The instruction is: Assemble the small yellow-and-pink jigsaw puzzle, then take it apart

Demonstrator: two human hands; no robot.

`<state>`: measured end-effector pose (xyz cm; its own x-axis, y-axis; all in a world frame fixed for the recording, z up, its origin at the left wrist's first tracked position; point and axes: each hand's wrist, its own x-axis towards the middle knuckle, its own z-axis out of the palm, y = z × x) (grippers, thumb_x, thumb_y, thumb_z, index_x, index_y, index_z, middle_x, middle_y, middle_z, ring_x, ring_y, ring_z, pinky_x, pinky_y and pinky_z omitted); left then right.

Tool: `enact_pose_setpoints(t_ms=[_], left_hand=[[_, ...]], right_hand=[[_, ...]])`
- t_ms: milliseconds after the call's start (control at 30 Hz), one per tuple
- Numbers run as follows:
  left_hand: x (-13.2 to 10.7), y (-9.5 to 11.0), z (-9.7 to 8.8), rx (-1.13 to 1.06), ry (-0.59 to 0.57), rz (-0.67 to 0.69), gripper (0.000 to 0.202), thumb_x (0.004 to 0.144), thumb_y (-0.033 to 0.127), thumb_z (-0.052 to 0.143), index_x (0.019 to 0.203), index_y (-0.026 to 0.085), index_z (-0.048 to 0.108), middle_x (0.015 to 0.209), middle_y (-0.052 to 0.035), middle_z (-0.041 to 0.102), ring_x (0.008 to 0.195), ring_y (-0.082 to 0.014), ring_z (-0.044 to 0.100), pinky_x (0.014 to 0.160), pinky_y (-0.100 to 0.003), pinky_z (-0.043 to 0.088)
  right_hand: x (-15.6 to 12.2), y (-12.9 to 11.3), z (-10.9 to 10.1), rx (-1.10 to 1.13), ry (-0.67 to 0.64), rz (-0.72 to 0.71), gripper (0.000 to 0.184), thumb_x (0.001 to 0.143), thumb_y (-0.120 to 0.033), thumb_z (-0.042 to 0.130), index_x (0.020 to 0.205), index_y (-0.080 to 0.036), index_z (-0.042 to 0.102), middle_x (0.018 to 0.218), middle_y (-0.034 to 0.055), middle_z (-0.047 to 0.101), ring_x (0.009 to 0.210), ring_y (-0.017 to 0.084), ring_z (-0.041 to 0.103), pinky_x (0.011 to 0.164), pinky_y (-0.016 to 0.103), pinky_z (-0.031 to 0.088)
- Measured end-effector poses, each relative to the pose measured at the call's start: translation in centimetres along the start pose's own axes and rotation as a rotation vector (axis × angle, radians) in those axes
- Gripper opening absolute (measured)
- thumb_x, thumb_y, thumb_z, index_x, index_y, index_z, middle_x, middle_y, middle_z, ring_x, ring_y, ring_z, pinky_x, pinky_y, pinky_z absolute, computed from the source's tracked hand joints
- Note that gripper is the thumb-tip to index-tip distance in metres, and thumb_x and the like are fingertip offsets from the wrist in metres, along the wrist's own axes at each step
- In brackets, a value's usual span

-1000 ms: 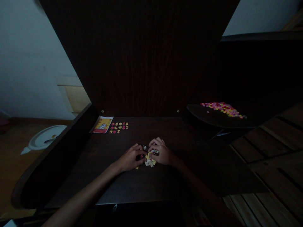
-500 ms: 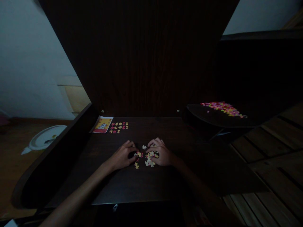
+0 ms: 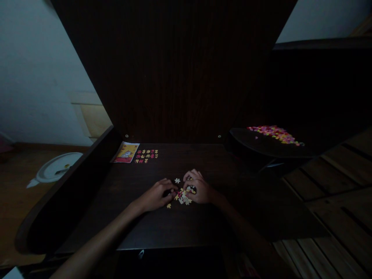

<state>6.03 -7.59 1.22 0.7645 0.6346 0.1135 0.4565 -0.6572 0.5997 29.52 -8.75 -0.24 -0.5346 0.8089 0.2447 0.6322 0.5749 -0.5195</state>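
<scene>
A small heap of jigsaw puzzle pieces (image 3: 183,197), cream, yellow and pink, lies on the dark wooden desk (image 3: 151,232). At the heap's left edge is my left hand (image 3: 161,193), fingers curled and thumb apart, tips touching pieces. My right hand (image 3: 199,189) cups the heap's right side with its fingers spread and bent over it, hiding some pieces. One pale puzzle piece (image 3: 177,180) lies alone just beyond the heap, between the hands. A yellow puzzle piece (image 3: 169,206) rests below my left hand.
Puzzle pieces in spaced rows (image 3: 147,155) lie at the back left beside a picture card (image 3: 126,152). Many pink, red and yellow bits (image 3: 274,133) cover part of a curved shelf (image 3: 247,139) at right. A raised side panel (image 3: 72,190) borders the desk's left.
My left hand has moved right, and the pieces near its fingertips have joined the heap. My right hand stays almost in place, its fingers a little more bent.
</scene>
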Motion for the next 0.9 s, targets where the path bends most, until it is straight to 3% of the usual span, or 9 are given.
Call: enact_pose_setpoints(t_ms=[200,333,533,700,900], left_hand=[[1.3,0.1,0.7,0.063,-0.028,0.087,0.025,0.098,0.029,0.051,0.109,0.024,0.073,0.092,-0.0052,0.062,0.093,-0.0204,0.057,0.084,-0.033,0.046],[1.3,-0.5,0.3,0.21,-0.008,0.077,0.024,0.098,0.028,0.051,0.105,0.022,0.074,0.089,-0.0059,0.061,0.09,-0.0209,0.056,0.086,-0.035,0.045],[-0.6,-3.2,-1.3,0.285,0.105,-0.026,0.029,0.099,0.033,0.047,0.105,0.022,0.074,0.086,-0.0061,0.059,0.085,-0.0209,0.056,0.08,-0.034,0.047],[-2.3,-6.2,-2.9,0.354,0.214,-0.193,0.035,0.098,0.042,0.047,0.102,0.022,0.075,0.087,-0.0073,0.061,0.084,-0.022,0.058,0.076,-0.033,0.05],[-2.2,-8.5,-4.6,0.447,0.245,-0.318,0.035,0.094,0.034,0.045,0.105,0.022,0.075,0.094,-0.0102,0.065,0.088,-0.0252,0.062,0.077,-0.035,0.052]], right_hand=[[0.1,0.0,-0.1,-0.01,-0.01,0.009,0.011,0.068,-0.01,0.07,0.073,-0.02,0.068,0.1,0.004,0.059,0.099,0.024,0.049,0.09,0.043,0.035],[0.1,-0.3,-0.3,0.003,-0.019,0.013,0.011,0.069,-0.01,0.07,0.075,-0.02,0.069,0.1,0.0044,0.059,0.099,0.024,0.049,0.09,0.043,0.035],[0.0,-0.3,-0.4,0.007,-0.011,0.004,0.012,0.07,-0.009,0.068,0.073,-0.02,0.068,0.099,0.0041,0.06,0.098,0.024,0.05,0.089,0.041,0.036],[0.0,-0.2,-0.2,0.007,-0.013,0.017,0.012,0.069,-0.008,0.068,0.072,-0.02,0.067,0.098,0.0037,0.06,0.099,0.023,0.05,0.088,0.041,0.036],[0.0,-0.2,-0.2,0.011,-0.024,0.031,0.011,0.07,-0.009,0.069,0.074,-0.019,0.068,0.1,0.0043,0.061,0.099,0.023,0.05,0.089,0.042,0.036]])
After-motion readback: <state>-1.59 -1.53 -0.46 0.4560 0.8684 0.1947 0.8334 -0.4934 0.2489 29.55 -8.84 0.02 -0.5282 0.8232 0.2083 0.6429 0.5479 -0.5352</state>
